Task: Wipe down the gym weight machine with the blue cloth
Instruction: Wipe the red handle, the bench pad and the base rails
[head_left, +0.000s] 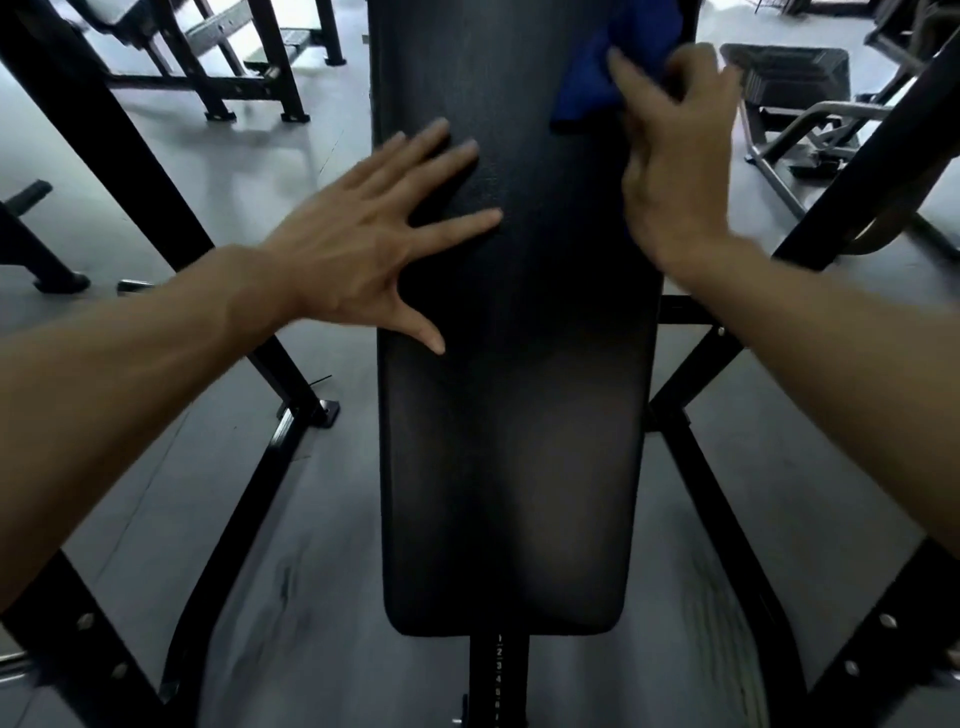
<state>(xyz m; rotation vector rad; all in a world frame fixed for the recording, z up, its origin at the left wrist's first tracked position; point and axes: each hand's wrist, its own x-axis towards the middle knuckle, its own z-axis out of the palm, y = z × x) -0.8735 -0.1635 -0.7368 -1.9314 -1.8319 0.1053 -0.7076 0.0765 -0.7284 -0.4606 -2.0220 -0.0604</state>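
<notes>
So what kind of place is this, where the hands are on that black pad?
Most likely a gym. The long padded bench sits in a black steel frame, more racks stand behind on grey floor, and a step platform lies to the right.

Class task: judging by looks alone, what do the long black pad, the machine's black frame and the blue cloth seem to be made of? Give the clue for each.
Long black bench pad: probably vinyl or leatherette over padding; fine grain, soft sheen, rounded corners.
Black machine frame: likely painted steel; straight rigid bars, silver bolts.
Blue cloth: soft fabric, possibly microfibre; it folds and drapes, though blurred, beside the right hand.
</notes>
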